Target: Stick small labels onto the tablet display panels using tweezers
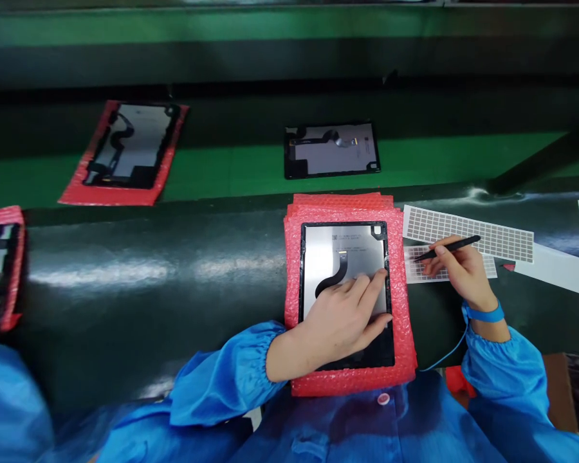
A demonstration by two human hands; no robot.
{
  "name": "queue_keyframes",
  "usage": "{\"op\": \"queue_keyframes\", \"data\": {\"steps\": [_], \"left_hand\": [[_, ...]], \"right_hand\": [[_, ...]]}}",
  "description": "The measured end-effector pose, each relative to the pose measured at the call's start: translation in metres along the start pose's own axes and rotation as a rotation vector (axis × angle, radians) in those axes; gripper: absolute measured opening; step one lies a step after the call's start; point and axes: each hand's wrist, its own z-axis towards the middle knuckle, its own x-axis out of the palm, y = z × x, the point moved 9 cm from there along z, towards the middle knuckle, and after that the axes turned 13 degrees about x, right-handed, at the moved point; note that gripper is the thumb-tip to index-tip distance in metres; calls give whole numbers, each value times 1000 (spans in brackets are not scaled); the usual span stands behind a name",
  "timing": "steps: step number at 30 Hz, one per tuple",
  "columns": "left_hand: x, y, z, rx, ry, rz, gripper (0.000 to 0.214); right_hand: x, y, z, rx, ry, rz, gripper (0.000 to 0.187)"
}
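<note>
The display panel [328,254] lies in front of the person's body on a pile of red bubble-wrap sheets [403,341], and its long axis goes away from the body, with only a small tilt. The left hand [345,315] reaches across it from the lower left; its fingers are spread and rest on the back side, near the black flex cable [341,267], and they do not grip anything. The right hand [458,267] is to the right of the panel and pinches black tweezers [456,245]. These tweezers lie slantwise, so that their point looks to the left, toward the panel, over the left end of the lower label sheet [413,271]. Whether the point touches this sheet, I cannot tell. The lower sheet has its long axis from left to right, across the direction of the panel, and it is just beside the bubble wrap. Therefore the right hand is the nearer one to the labels, while the left hand is the nearer one to the panel.
</note>
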Motion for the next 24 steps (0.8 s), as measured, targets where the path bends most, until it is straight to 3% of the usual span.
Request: {"op": "queue_keyframes", "data": {"steps": [8,19,24], "left_hand": [[-4,-4,-2,7,-11,47,63],[-1,-5,3,6,23,45,64],[0,2,1,-24,76,-68,66]], "right_hand": [[11,-29,-30,19,50,-234,38],[8,-31,-25,16,27,-218,38],[10,-34,-20,57,62,-173,43]]}}
